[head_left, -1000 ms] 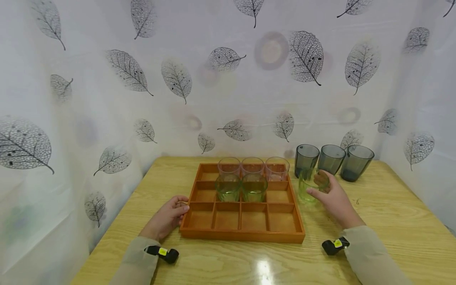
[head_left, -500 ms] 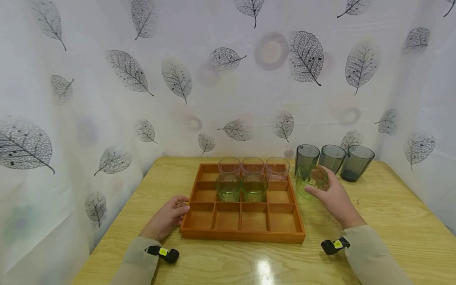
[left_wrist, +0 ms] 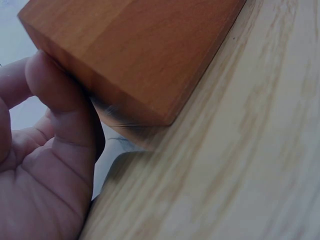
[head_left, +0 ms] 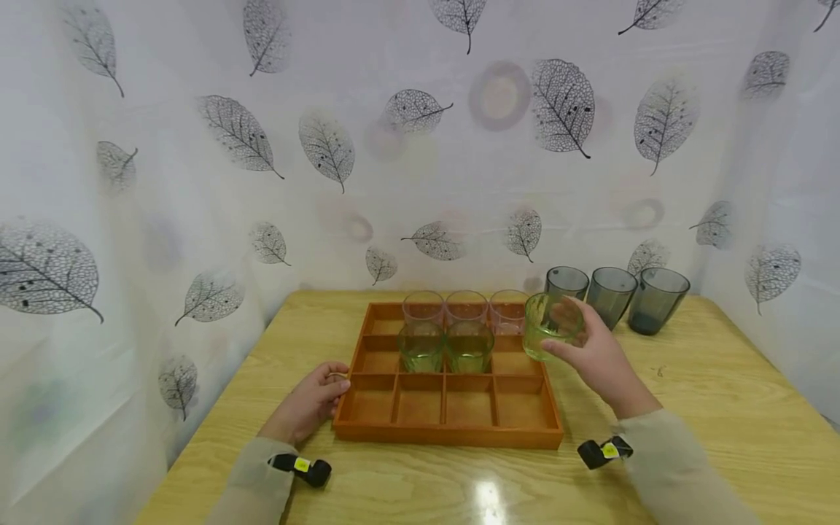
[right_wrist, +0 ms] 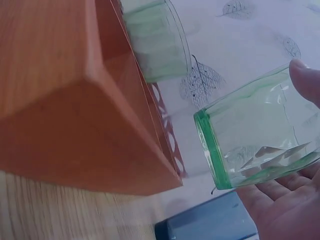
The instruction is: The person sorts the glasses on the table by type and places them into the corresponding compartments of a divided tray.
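Observation:
In my right hand (head_left: 597, 357) I hold a clear green glass (head_left: 551, 328) between thumb and fingers, over the right edge of a wooden compartment tray (head_left: 448, 434). The right wrist view shows this green glass (right_wrist: 255, 130) clear of the table, its thick base toward the tray. My left hand (head_left: 308, 401) grips the tray's left edge; up close, a curled finger and thumb meet the tray's side (left_wrist: 120, 95). Two green glasses, a left one (head_left: 421, 350) and a right one (head_left: 469, 350), stand in the tray's middle row. Behind them, three pinkish clear glasses (head_left: 423, 306) fill part of the back row.
Three dark grey glasses (head_left: 646, 302) stand on the wooden table (head_left: 715, 386) at the back right, the nearest one partly behind the held glass. A leaf-printed curtain (head_left: 420, 175) hangs behind the table and along its sides.
My right hand has lifted the green glass from beside the tray and carried it left, over the tray's right edge. The left hand and the tray stay in place.

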A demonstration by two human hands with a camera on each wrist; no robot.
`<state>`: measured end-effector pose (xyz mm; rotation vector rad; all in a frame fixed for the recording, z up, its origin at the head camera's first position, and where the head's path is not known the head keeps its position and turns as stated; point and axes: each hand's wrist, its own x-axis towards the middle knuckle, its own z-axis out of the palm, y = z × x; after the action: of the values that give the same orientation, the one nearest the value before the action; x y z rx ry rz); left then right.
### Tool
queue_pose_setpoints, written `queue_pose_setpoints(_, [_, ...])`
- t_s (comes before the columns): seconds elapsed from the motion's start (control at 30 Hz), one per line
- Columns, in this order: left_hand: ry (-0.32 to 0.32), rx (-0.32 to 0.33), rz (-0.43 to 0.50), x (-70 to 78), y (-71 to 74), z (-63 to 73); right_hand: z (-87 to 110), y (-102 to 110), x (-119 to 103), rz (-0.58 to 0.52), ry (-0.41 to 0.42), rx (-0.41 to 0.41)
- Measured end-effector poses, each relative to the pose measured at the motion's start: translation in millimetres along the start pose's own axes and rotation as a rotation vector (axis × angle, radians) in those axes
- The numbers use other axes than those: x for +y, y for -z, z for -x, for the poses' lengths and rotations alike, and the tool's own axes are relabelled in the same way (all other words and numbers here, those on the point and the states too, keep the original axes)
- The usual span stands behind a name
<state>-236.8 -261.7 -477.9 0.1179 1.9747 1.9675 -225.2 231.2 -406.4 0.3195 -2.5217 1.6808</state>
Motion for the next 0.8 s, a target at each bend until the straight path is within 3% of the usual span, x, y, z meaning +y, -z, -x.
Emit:
queue_pose_setpoints(0.23, [-0.004,-0.003,0.003,1.6,0.0,-0.2,-4.2,-16,-3,0.036,-0.078,-0.013])
queue_pose_setpoints(0.8, [0.005,0.001,0.006,1.8,-0.6,-0.1,-6.9,-40,8,0.047,-0.162,-0.024])
